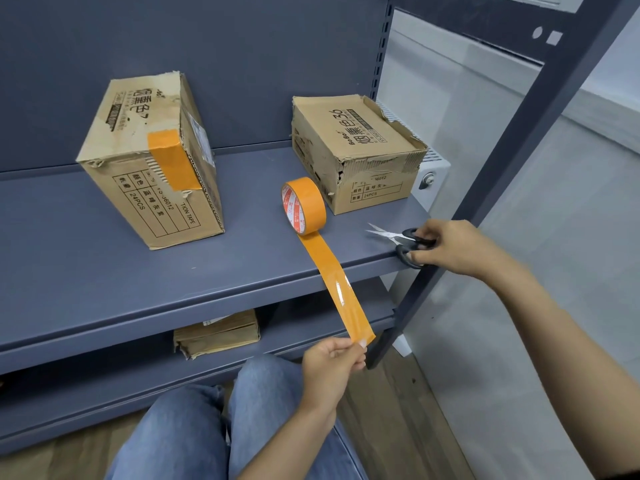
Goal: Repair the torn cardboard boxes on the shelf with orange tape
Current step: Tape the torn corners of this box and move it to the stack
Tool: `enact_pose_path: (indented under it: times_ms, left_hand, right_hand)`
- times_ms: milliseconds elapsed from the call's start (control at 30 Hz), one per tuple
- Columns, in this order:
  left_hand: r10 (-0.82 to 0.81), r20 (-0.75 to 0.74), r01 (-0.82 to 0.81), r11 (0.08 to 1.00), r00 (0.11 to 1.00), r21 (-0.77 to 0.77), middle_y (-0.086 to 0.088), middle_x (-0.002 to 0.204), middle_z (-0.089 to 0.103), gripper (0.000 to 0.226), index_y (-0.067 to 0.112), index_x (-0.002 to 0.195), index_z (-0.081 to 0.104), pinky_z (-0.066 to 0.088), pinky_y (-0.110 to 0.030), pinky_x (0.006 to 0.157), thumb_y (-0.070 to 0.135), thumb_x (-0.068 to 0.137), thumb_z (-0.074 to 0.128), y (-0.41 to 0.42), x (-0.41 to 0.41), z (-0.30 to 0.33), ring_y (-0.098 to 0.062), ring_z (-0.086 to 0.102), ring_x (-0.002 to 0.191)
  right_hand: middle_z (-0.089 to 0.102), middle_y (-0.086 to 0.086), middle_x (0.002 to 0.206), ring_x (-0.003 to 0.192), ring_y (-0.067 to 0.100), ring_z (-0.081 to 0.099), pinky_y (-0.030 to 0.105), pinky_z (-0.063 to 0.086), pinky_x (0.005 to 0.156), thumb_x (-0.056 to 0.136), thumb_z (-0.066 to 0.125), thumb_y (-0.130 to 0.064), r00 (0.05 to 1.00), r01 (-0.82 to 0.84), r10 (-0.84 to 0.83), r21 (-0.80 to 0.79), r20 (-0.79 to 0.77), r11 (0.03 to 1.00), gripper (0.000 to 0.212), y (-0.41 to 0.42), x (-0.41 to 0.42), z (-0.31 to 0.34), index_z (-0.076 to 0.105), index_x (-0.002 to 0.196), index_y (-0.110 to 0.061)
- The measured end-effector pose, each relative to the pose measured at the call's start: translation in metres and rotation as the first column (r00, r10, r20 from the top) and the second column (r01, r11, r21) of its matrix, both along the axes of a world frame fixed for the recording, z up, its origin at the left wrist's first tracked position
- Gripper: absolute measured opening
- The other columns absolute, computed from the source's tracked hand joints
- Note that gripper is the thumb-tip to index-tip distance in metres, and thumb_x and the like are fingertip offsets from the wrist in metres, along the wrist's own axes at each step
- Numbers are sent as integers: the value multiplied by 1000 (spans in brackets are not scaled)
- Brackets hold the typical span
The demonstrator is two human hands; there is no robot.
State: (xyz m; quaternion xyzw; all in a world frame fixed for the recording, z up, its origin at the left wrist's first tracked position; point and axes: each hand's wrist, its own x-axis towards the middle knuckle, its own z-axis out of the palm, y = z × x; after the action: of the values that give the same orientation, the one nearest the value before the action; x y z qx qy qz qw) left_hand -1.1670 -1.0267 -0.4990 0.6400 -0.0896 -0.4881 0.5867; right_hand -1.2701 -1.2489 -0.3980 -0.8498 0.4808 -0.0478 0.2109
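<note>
Two cardboard boxes stand on the grey-blue shelf (pixel 104 258). The left box (pixel 138 188) has an orange tape patch over its front top corner. The right box (pixel 363 147) shows a torn, ragged front edge with no orange tape. An orange tape roll (pixel 304 206) stands on edge between them, near the right box. A strip of tape (pixel 337 285) runs from the roll over the shelf's front edge to my left hand (pixel 332 368), which pinches its free end. My right hand (pixel 450 245) grips the black handles of scissors (pixel 398 237), blades slightly apart and pointing left, at the shelf's right front corner.
A dark upright post (pixel 485 188) of the shelf frame slants up beside my right hand. A flattened cardboard piece (pixel 218 332) lies on the lower shelf. My jeans-clad knees (pixel 214 427) are below, over a wooden floor. A pale wall and a white radiator are to the right.
</note>
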Motion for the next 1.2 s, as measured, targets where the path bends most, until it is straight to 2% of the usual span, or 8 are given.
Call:
enact_pose_path:
  times_ms: [133, 233, 333, 400, 500, 867, 1033, 1200]
  left_hand:
    - [-11, 12, 11, 1000, 1000, -3, -7, 79, 73, 11, 5, 89, 70, 56, -20, 70, 12, 83, 74, 0, 1, -1, -11, 69, 72]
    - [-15, 13, 15, 1000, 1000, -8, -8, 81, 74, 10, 6, 89, 71, 55, -19, 69, 13, 83, 74, 0, 1, -1, -11, 70, 73]
    - [-21, 13, 21, 1000, 1000, -15, -8, 82, 74, 8, 6, 88, 71, 54, -17, 67, 12, 83, 74, 0, 1, -1, -12, 70, 74]
    - [-30, 18, 31, 999, 999, -21, -8, 82, 74, 8, 6, 88, 71, 54, -17, 67, 12, 83, 73, 0, 2, -1, -11, 70, 73]
    - [-44, 25, 44, 999, 999, -19, -8, 83, 74, 8, 6, 89, 71, 55, -18, 68, 13, 83, 73, 0, 4, -2, -11, 70, 74]
    - [-65, 24, 65, 998, 998, -19, -8, 81, 74, 12, 4, 89, 70, 55, -19, 70, 14, 83, 74, 0, 8, -7, -10, 69, 70]
    - [-97, 14, 97, 995, 995, -24, -6, 81, 74, 15, 3, 92, 70, 55, -18, 71, 15, 83, 73, 1, 11, -8, -9, 69, 71]
    - [-109, 25, 109, 994, 994, -16, -4, 80, 74, 13, 4, 92, 70, 55, -18, 70, 15, 84, 72, 1, 12, -7, -8, 69, 70]
  right_hand:
    - [65, -10, 84, 79, 9, 63, 29, 50, 76, 76, 79, -34, 987, -159, 145, 232, 76, 960, 29, 5, -13, 2, 63, 98, -26]
    - [63, -11, 75, 68, 6, 55, 28, 45, 70, 75, 79, -45, 956, -271, 292, 372, -1, 888, 29, 8, -12, 1, 67, 94, -25]
    - [62, -5, 75, 69, 10, 54, 28, 46, 67, 63, 69, -65, 933, -280, 350, 448, -80, 849, 52, 10, -4, 3, 69, 94, -24]
    - [61, -5, 75, 70, 10, 54, 24, 47, 65, 64, 67, -67, 914, -296, 389, 470, -113, 832, 56, 12, 3, 2, 69, 97, -22]
    - [57, -12, 67, 69, 9, 53, 20, 45, 62, 81, 71, -51, 909, -314, 405, 481, -96, 819, 37, 12, 11, 1, 70, 98, -18]
    - [57, -16, 61, 65, 7, 52, 19, 44, 61, 79, 74, -47, 914, -327, 404, 532, -31, 781, 34, 11, 18, -12, 72, 95, -17]
    - [56, -14, 62, 65, 9, 50, 21, 43, 62, 79, 76, -45, 913, -340, 407, 567, 10, 750, 31, 7, 17, -19, 73, 92, -16]
    - [59, -9, 66, 59, 6, 48, 16, 40, 56, 80, 76, -39, 915, -350, 402, 566, 36, 746, 32, 5, 21, -20, 73, 93, -11]
